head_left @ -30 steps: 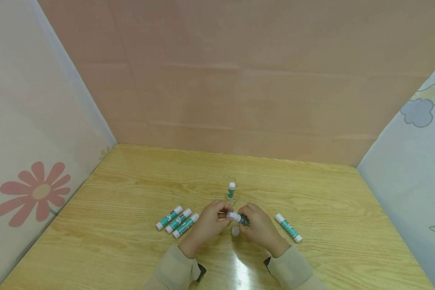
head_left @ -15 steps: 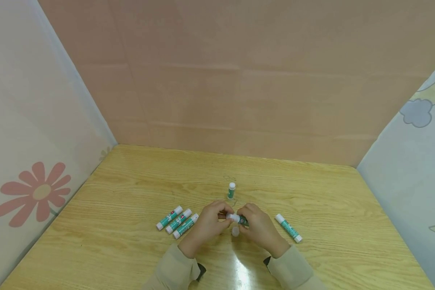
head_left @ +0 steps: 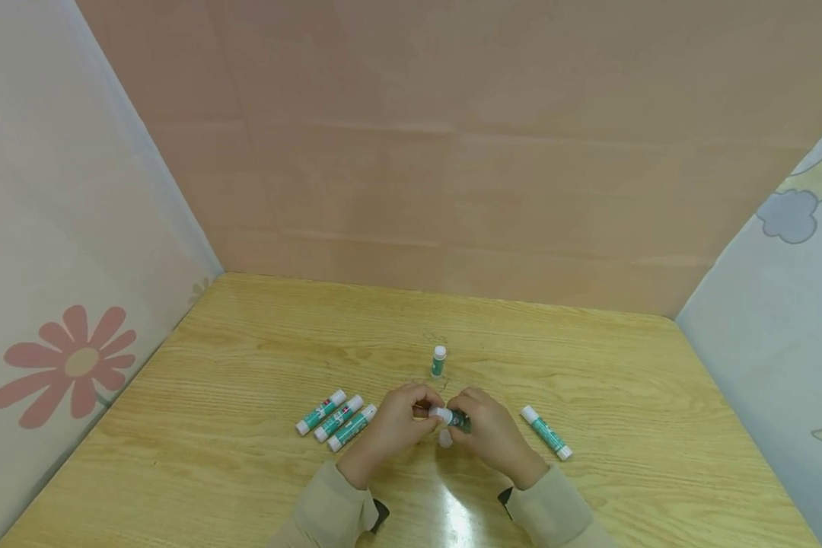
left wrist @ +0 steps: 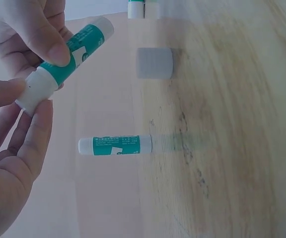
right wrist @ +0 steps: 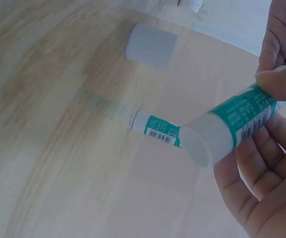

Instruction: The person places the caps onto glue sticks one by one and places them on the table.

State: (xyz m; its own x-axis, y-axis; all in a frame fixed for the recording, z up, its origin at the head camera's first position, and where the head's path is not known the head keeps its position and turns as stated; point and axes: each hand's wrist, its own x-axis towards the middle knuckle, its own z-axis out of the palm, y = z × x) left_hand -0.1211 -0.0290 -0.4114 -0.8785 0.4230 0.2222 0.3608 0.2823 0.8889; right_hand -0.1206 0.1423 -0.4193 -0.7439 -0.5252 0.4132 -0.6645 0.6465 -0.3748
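Between both hands is a glue stick [head_left: 457,418] with a green label, tilted above the table. My left hand [head_left: 399,418] pinches its white end [left wrist: 36,90] between thumb and fingers. My right hand [head_left: 488,426] grips the green body, with the thumb [left wrist: 58,53] pressed along the label. In the right wrist view, the hollow, translucent end [right wrist: 197,148] faces the camera. Below the hands a white cap [left wrist: 155,63] stands on the table, partly hidden in the head view. Just beyond them, another glue stick [head_left: 439,361] stands upright with its white top on.
Three glue sticks [head_left: 337,418] lie side by side, left of the left hand. A single glue stick [head_left: 546,432] lies to the right of the right hand. The wooden table [head_left: 267,320] meets a plain back wall and printed side walls.
Both hands stay nearly in place and keep their hold on the glue stick. Its white end has dipped slightly towards the person. The things on the table have not moved.
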